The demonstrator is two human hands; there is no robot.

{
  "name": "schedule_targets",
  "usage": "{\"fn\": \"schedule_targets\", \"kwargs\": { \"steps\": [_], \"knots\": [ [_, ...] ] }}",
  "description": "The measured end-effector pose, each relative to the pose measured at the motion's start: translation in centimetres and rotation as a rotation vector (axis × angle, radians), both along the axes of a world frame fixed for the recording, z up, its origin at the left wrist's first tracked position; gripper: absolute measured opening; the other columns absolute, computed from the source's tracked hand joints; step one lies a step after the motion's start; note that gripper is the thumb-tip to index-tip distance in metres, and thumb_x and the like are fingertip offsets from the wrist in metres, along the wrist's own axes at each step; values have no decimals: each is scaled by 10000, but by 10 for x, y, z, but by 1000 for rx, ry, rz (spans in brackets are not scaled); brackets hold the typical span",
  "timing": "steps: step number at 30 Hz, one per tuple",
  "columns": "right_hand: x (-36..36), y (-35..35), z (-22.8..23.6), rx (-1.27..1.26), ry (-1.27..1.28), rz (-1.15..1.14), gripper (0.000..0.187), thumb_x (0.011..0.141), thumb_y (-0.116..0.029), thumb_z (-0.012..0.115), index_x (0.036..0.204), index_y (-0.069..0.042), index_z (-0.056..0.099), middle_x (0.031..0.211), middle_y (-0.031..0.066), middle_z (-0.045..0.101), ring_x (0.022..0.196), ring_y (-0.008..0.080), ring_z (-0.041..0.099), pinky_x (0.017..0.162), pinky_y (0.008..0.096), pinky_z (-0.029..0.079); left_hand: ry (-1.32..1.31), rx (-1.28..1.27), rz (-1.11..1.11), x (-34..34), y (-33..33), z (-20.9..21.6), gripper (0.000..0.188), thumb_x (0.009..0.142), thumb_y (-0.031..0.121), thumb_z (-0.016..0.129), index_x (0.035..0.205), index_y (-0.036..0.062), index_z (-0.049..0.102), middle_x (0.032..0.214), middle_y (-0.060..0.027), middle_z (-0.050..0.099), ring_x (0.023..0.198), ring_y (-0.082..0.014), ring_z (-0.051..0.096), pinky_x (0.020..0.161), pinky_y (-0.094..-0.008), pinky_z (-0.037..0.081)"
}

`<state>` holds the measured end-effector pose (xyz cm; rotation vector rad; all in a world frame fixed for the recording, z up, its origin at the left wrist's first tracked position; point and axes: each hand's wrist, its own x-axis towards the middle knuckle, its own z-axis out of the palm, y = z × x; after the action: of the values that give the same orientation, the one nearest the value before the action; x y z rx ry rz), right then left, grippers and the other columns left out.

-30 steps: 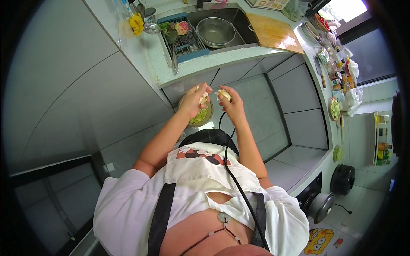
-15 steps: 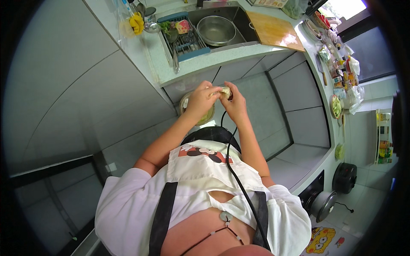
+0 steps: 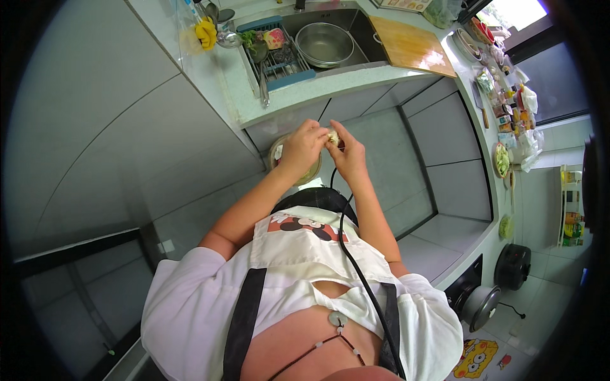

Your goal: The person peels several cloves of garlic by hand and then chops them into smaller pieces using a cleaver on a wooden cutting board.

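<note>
My left hand and my right hand meet in front of me, above the floor. Between their fingertips is a small, pale, cream-white bulb that looks like garlic, partly covered by the fingers. The left fingers pinch its left side, while the right thumb and fingers hold it from the right. Below the left hand stands a round bin with a yellowish inside, largely hidden by that hand and wrist.
Ahead is a sink with a steel basin, a dish rack and a wooden cutting board. Bottles and bags crowd the right counter, along with a plate of cut greens. A black cable runs down my front.
My left fingers have closed in nearer to the right hand, covering more of the pale bulb. Both hands stay in nearly the same place, and the view has shifted slightly.
</note>
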<state>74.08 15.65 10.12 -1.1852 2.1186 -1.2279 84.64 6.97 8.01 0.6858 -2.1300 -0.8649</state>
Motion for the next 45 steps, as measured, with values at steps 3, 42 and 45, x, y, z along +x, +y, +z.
{"fn": "schedule_targets", "kwargs": {
  "steps": [3, 42, 45],
  "knots": [
    [3, 0, -3, -87, 53, 47, 453, 733, -89, 655, 1168, -83, 526, 882, 166, 616, 702, 256, 602, 664, 316, 478, 71, 137, -21, 0, -9, -5, 150, 755, 117, 604, 888, 63, 644, 892, -94, 575, 759, -257, 583, 644, -326, 467],
    [-10, -13, -1, -60, -157, -6, 274, 758, -128, 644, 1002, -35, 562, 869, 73, 632, 672, 136, 592, 623, 265, 481, 451, 1482, -343, 11, -40, -12, 138, 829, 197, 598, 891, 97, 527, 809, -7, 546, 636, -89, 533, 429, -190, 357],
    [-7, -14, 0, -91, -147, -1, 272, 757, -132, 646, 994, -30, 559, 872, 77, 633, 688, 151, 605, 619, 274, 485, 332, 1297, -334, 12, -40, -16, 146, 810, 167, 626, 878, 76, 533, 750, -7, 536, 600, -76, 516, 425, -187, 356]
  ]
}}
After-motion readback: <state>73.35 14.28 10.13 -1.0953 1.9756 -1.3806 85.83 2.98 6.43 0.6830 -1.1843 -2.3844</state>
